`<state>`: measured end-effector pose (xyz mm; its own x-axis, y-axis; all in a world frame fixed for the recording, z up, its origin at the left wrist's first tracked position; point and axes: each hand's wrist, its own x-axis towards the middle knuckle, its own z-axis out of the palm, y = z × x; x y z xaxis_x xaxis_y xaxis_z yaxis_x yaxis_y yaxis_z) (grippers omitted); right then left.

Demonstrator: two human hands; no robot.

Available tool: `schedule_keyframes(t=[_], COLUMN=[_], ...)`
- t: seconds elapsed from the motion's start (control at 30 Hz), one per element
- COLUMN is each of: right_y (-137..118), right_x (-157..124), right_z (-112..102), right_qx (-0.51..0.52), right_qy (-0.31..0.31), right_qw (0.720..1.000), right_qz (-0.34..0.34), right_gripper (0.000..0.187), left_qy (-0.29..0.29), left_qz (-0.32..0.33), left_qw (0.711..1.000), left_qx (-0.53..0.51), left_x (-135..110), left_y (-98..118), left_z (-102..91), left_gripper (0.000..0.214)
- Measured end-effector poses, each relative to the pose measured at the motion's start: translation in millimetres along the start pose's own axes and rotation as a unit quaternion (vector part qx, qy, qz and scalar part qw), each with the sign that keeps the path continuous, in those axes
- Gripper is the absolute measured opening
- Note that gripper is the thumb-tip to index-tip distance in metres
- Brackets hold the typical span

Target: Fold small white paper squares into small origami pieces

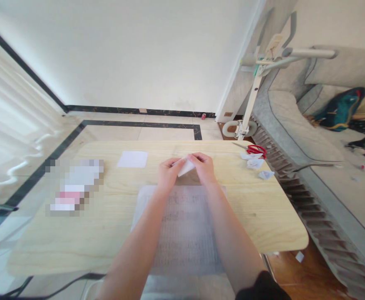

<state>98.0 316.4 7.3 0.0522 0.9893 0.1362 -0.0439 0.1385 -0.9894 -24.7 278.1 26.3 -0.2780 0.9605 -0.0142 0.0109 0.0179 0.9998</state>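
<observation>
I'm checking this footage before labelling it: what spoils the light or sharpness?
Head view: the curtain is bright and washed out; head view: marks on the sheet are too blurred to read; head view: coarse blocks hide the thing at the table's left; head view: the paper in the hands looks pale.

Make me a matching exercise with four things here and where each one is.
1. Scissors
2. Plain white sheet
3. Folded paper in the middle
4. Red can

A. On the floor by the wall
B. Held by left hand and right hand
C. Near the table's right edge
D. Flat, on the table's left half

Pairs: 1-C, 2-D, 3-B, 4-A
</observation>
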Motion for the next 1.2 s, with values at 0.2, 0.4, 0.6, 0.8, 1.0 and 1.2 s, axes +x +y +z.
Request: schedule_keyframes(t=[0.2,0.4,0.6,0.8,1.0,1.2], right_y=[1.4,-0.5,-2.2,-1.3,1.4,0.7], right_x=[0.9,-2.6,-4.0,-4.1,-3.3,-3.1], right_z=[0.3,4.5,7.4,8.3,5.8,2.3], right_qx=[0.019,-0.008,-0.013,0.006,-0.031,-0.074], right_qy=[0.013,-0.051,-0.040,-0.027,-0.037,-0.086], right_qw=[0.999,0.999,0.999,0.999,0.999,0.994], right_qz=[0.027,0.008,0.011,0.023,0.014,-0.009], right_gripper=[0.024,0.023,0.025,0.027,0.032,0.024], left_qy=[0.025,0.051,0.050,0.045,0.078,0.096], left_qz=[0.000,0.000,-0.013,-0.029,-0.043,-0.059], left_qw=[1.000,0.999,0.997,0.994,0.990,0.985], left_qx=[0.001,-0.005,-0.053,-0.092,-0.111,-0.130], left_x=[1.1,3.5,5.7,6.8,8.1,10.8], left_y=[-1.9,-4.3,-6.8,-9.0,-9.2,-11.7], left_z=[-1.4,-1.2,0.2,-1.0,-4.2,-7.2], left_gripper=[0.019,0.022,0.024,0.025,0.022,0.021])
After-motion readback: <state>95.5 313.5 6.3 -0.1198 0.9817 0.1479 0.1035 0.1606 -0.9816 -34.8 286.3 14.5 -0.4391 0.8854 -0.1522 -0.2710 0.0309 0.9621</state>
